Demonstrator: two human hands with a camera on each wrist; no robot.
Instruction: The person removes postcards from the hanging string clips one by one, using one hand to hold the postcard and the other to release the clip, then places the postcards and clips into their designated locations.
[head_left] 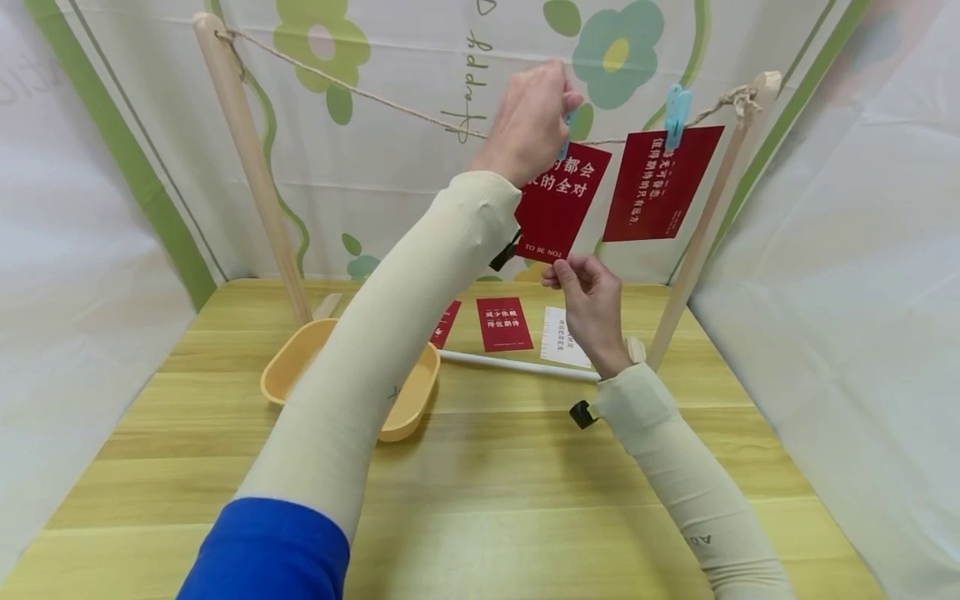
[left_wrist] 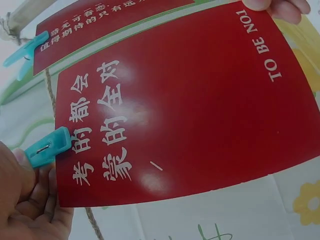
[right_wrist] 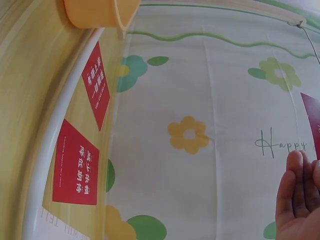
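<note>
My left hand is up at the twine line and pinches a blue clothespin, whose jaws sit on the edge of a red card with white lettering. That card hangs just in front of the line. Lower down, my right hand pinches the card's bottom edge between thumb and fingers, near the words "TO BE NO.1". To the right, a second red card hangs from the twine by another blue clothespin.
Wooden posts hold the twine at both sides. A yellow-orange basin stands on the wooden table, partly behind my left arm. Behind a white bar lie a red card, another red card and a white card.
</note>
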